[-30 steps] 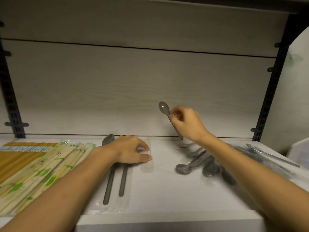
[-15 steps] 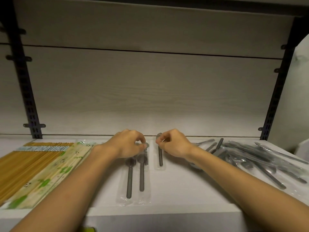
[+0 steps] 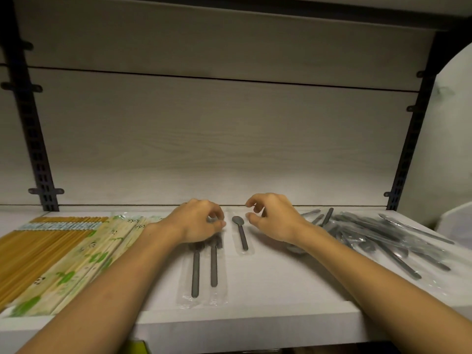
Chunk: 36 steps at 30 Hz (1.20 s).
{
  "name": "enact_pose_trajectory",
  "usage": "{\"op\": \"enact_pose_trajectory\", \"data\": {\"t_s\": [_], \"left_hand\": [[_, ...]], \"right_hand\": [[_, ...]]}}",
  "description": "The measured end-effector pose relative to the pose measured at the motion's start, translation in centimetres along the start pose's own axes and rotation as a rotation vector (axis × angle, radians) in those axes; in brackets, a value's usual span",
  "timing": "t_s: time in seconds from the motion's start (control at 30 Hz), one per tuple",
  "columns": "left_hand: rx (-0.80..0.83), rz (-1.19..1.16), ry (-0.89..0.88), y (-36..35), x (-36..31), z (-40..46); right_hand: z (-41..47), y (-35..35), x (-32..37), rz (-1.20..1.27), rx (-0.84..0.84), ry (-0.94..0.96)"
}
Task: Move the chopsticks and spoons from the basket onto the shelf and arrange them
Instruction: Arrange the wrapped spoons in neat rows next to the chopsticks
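Observation:
On the white shelf (image 3: 268, 290) three grey spoons in clear wrappers lie side by side, handles toward me. My left hand (image 3: 199, 221) covers the bowls of the two long spoons (image 3: 204, 267), its thumb and fingers pinched at the top of the right one's wrapper. A shorter wrapped spoon (image 3: 241, 233) lies just to their right. My right hand (image 3: 273, 218) hovers beside its bowl, fingers spread and holding nothing. A loose pile of wrapped spoons (image 3: 383, 238) lies on the right. Packs of chopsticks (image 3: 97, 254) lie in rows on the left. No basket is in sight.
Black slotted uprights stand at the back left (image 3: 33, 139) and back right (image 3: 408, 149) of the shelf. Another shelf board runs overhead. A white rounded object (image 3: 454, 221) sits past the shelf's right end. Something yellow (image 3: 138, 347) shows below the front edge.
My right hand brought a spoon down from the air, laid it beside the two long spoons and let go. My left hand stayed on the two long spoons' bowls.

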<state>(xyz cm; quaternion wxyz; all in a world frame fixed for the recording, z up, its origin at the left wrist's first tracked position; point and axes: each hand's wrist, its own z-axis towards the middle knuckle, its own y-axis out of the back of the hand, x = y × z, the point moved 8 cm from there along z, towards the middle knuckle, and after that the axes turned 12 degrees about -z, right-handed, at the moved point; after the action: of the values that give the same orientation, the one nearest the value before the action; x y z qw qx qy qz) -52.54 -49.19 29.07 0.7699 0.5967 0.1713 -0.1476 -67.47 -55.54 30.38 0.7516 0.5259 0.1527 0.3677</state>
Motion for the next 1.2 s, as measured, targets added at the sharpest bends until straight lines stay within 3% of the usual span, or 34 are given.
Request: {"op": "enact_pose_trajectory", "data": {"t_s": [0.17,0.33,0.57,0.87,1.2], "left_hand": [[-0.03,0.174,-0.087,0.2,-2.9,0.2],[-0.061,0.197,-0.186,-0.2,-7.8,0.4],[0.07,0.105,-0.257,-4.7,-13.6,1.5],[0.202,0.047,-0.281,-9.0,-17.3,2.1],[-0.075,-0.025,-0.213,-5.7,-16.8,0.1]], "right_hand": [[-3.0,4.0,-1.7,-0.281,-0.136,0.053],[-6.7,8.2,-6.0,-0.429,-0.179,-0.001],[-12.1,11.5,-13.3,-0.396,-0.133,-0.138],[-14.5,9.7,-13.7,-0.3,0.029,0.035],[-13.6,8.4,-12.1,-0.238,0.018,0.13]]}}
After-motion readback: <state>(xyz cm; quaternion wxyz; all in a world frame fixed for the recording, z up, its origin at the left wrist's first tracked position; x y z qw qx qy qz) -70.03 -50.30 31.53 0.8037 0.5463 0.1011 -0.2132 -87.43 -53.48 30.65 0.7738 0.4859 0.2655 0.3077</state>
